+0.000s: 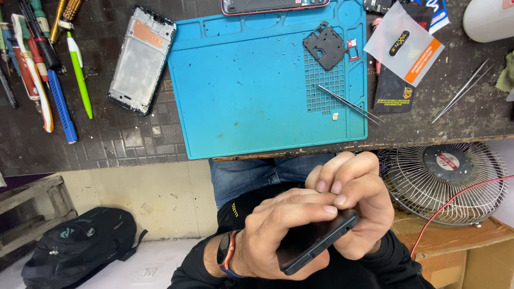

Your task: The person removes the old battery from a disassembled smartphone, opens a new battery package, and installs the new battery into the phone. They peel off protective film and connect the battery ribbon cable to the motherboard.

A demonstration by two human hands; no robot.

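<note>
1. Both hands are low over the lap, off the bench's near edge, and the dark phone (316, 243) is mostly buried between them; only one long side and an end corner show.
2. Whether its screen or its back faces up, I cannot tell: fingers cover the top face.
3. Left hand (278, 235), with a dark band on the wrist, wraps the phone from the side, fingers pressed together and laid flat across the top.
4. Right hand (356, 206) curls over the far end, fingertips bunched and pinching at the phone's upper corner. What they nip there is too small to make out.
5. Up on the bench, a blue mat (257, 91) reaches to the near edge; on its right side lie tweezers (348, 104) and a black plate (324, 45).
6. A bare phone frame (142, 59) lies just left of the mat.
7. Pens and screwdrivers (48, 69) crowd the left end, cut off by the picture's edge.
8. A fan (444, 184) sits below the bench's right end, partly behind the right hand.
</note>
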